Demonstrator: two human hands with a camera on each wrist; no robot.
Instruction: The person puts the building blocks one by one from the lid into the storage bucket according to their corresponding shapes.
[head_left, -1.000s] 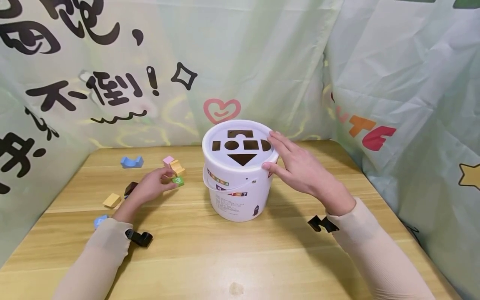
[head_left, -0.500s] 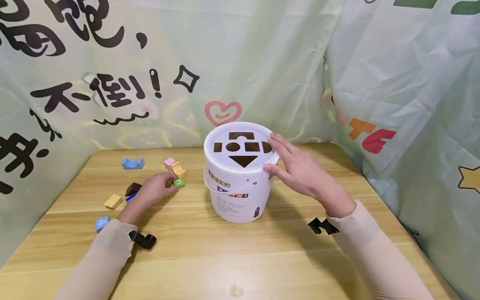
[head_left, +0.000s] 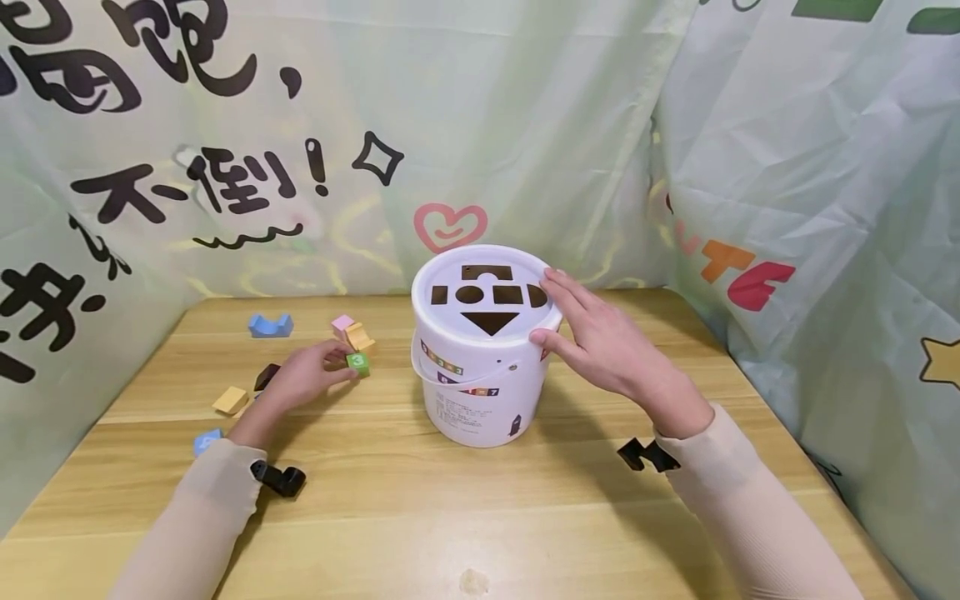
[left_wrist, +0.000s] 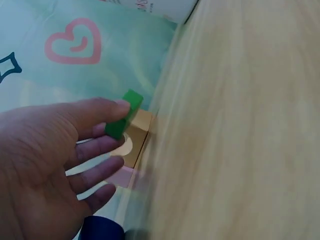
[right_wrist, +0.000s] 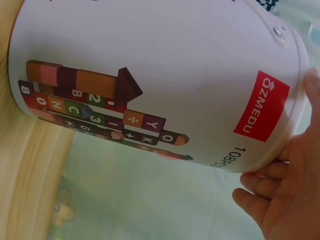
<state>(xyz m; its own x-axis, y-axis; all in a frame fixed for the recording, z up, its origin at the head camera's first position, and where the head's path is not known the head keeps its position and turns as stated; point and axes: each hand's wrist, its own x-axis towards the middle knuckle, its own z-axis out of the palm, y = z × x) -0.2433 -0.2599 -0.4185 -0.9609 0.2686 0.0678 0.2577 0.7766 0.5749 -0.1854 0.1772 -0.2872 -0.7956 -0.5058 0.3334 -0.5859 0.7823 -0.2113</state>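
Thumb and index finger of my left hand (head_left: 303, 375) pinch a small green block (head_left: 358, 364) marked with a 3, left of the bucket. In the left wrist view the green block (left_wrist: 124, 115) is tilted between them while the other fingers spread loosely. Just behind it lie a yellow block with a curved notch (head_left: 357, 336) and a pink block (head_left: 342, 324). My right hand (head_left: 600, 342) rests with extended fingers on the rim of a white bucket (head_left: 480, 400). Shaped holes, including a triangle and a circle, pierce its lid (head_left: 442, 321).
Farther left on the wooden table (head_left: 360, 517) are a blue arch-shaped block (head_left: 271, 326), a yellow block (head_left: 231, 400), a dark brown block (head_left: 266, 377) and a light blue block (head_left: 207, 440), partly hidden by the left arm. Printed cloth (head_left: 525, 125) hangs behind the table.
The left hand has shifted very slightly left relative to the bucket, and the green block in its fingers has tilted. The right hand stays on the bucket rim. The head view has shifted a little.
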